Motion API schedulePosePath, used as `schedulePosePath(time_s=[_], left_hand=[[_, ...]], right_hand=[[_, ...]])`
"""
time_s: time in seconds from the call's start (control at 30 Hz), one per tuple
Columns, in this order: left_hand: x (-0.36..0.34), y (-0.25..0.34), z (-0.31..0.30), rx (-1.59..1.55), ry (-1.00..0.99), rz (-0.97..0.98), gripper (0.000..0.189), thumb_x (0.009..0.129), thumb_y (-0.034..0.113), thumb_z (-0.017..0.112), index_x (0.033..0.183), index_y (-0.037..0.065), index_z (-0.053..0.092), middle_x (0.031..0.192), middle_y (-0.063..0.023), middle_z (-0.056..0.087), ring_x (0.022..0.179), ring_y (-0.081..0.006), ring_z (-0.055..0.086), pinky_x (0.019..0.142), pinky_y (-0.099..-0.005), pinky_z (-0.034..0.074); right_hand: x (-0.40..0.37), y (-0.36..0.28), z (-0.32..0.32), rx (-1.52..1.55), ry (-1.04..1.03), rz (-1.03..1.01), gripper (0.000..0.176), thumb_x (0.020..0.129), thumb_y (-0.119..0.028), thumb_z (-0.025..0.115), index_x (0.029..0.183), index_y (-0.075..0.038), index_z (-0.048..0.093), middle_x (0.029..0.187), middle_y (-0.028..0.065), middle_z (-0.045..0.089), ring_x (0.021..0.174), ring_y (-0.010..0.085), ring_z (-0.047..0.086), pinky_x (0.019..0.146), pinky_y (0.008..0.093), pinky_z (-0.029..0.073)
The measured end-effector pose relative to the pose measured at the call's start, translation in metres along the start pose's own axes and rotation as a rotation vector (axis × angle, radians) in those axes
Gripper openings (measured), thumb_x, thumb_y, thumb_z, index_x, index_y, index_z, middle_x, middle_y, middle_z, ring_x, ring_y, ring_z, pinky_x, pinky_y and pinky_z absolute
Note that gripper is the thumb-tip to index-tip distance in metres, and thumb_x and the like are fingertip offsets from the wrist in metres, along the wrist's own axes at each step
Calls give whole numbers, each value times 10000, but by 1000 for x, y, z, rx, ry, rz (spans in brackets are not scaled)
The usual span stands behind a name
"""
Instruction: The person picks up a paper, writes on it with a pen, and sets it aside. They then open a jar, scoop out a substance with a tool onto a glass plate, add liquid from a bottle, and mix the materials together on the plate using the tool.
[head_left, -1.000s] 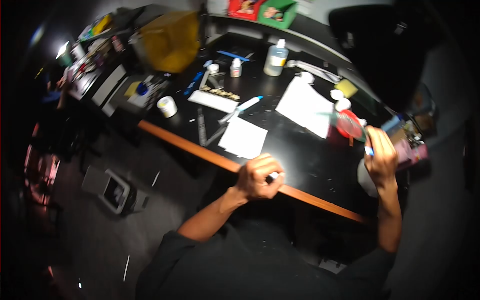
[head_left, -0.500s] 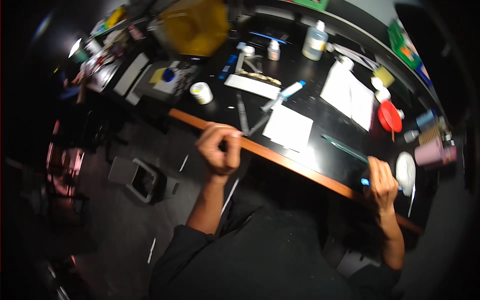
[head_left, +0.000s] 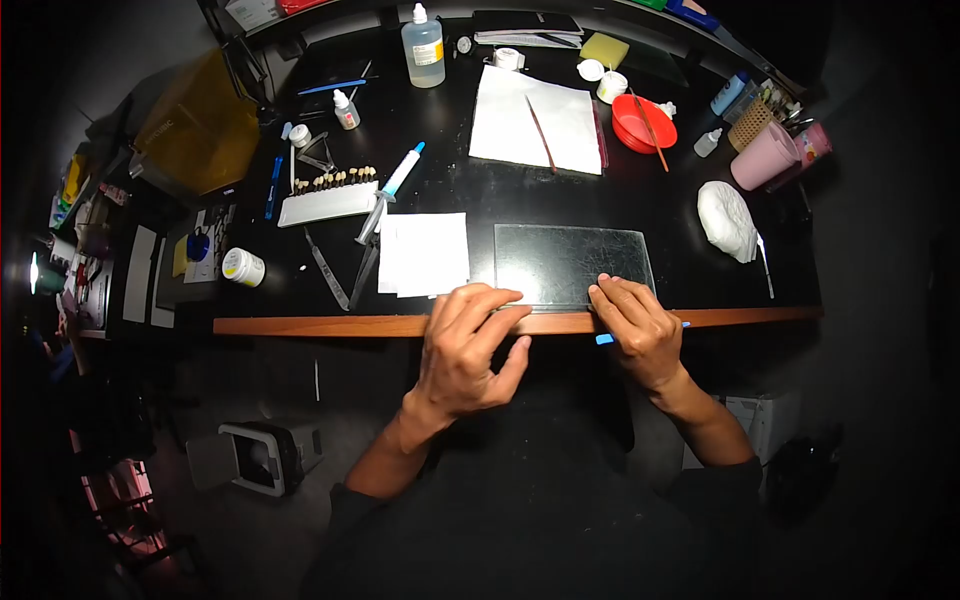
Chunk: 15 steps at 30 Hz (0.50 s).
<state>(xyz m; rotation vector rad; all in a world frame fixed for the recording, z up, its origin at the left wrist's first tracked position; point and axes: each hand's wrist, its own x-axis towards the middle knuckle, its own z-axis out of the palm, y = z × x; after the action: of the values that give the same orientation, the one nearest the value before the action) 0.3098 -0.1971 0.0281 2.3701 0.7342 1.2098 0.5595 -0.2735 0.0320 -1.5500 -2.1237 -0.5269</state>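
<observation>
Rests right hand (head_left: 645,345) fingertips on near right corner of glass plate (head_left: 572,262), with blue stick (head_left: 604,339) clasped under palm. Curls left hand (head_left: 458,358) loosely, holding nothing, by near left corner; can't tell if touching. Looks set down flat at desk (head_left: 300,326) front edge, nothing seen on top. Can't tell what's left.

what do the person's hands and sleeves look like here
Both the left hand and the right hand are bare: no gloves, and no ring or watch shows. The sleeves are plain and dark, ending partway up the arms, with no visible markings.
</observation>
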Motion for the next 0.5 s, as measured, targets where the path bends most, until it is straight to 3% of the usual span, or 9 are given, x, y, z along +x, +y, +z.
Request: schedulePosePath(time_s=[0.07,0.2,0.33,0.43,0.5], left_hand=[[6,-1,11,68,-151,3,469,840,170,771,1270,-10,719,1373,-158,693,1307,-323,634,1076,-445,417],[7,-4,22,168,-257,-17,538,901,220,763,1343,-72,669,1441,-196,659,1392,-314,592,1117,-470,374],[4,-4,21,199,-260,-25,484,946,249,728,1314,-63,683,1463,-196,644,1409,-291,581,1125,-481,377],[-1,-8,12,97,-151,38,431,922,216,764,1278,-23,721,1419,-190,676,1380,-288,609,1105,-456,409],[0,-12,-14,41,75,33,286,851,131,788,1113,18,773,1235,-153,754,1183,-296,716,1011,-436,487]], right_hand=[[0,0,-1,28,-19,47,251,843,-33,726,1085,-16,792,1111,98,786,1014,231,758,788,308,641],[2,-2,-4,68,-66,95,287,821,-15,729,1102,-16,786,1137,96,782,1045,243,754,802,326,642],[9,-1,-11,118,-164,92,303,823,-4,729,1123,-16,777,1201,121,764,1074,289,745,822,368,643],[12,1,-14,177,-171,78,269,838,-15,787,1107,-4,774,1215,167,749,1087,352,734,848,420,627],[12,4,-10,235,-75,101,248,841,-47,828,1078,5,775,1221,210,735,1058,391,727,854,449,609]])
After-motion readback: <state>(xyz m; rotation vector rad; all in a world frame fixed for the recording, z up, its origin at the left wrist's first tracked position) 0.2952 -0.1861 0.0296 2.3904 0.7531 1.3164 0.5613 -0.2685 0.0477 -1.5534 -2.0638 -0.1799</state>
